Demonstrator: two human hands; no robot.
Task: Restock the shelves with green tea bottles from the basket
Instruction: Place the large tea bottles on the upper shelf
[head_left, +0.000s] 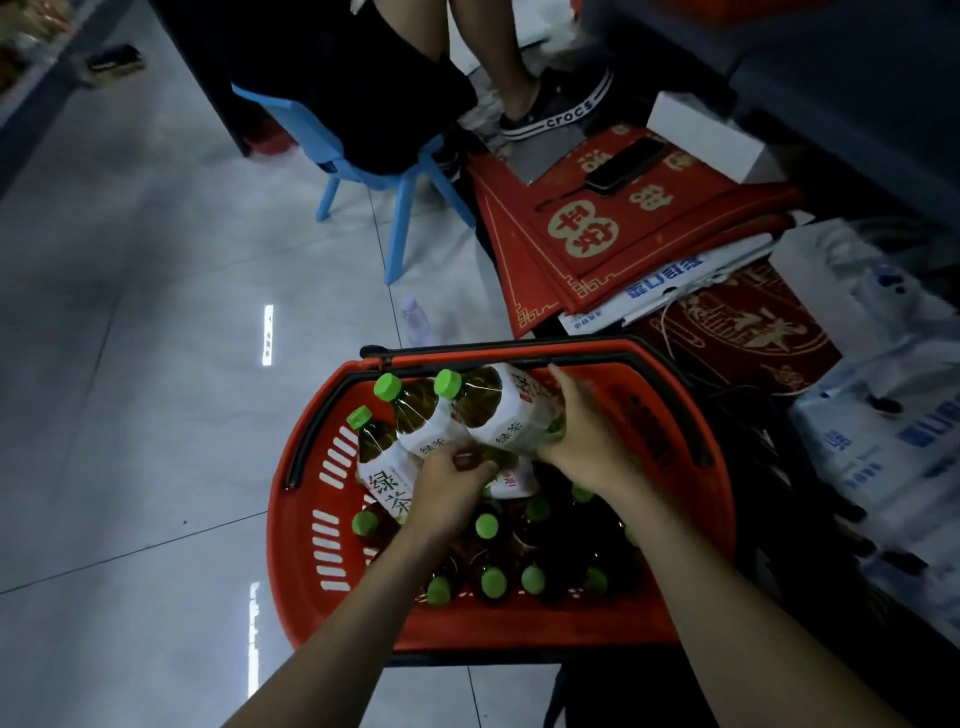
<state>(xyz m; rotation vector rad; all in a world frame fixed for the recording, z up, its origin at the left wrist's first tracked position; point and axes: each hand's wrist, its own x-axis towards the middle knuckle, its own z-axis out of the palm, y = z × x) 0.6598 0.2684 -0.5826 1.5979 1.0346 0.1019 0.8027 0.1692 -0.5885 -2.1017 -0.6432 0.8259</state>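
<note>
Much of the grey glossy tiled floor (156, 312) lies in dim light. One red perforated plastic shopping basket (332, 551) with black handles sits on it, its near rim cut by both forearms. Inside stand green-capped amber tea bottles (491, 582) — those in the shadowed right half are hard to count. The right hand (587, 441) wraps a tilted white-labelled green tea bottle (498, 410), fingers curled around its base. The left hand (447, 486) is closed over bottle bases — on which one, I cannot tell.
</note>
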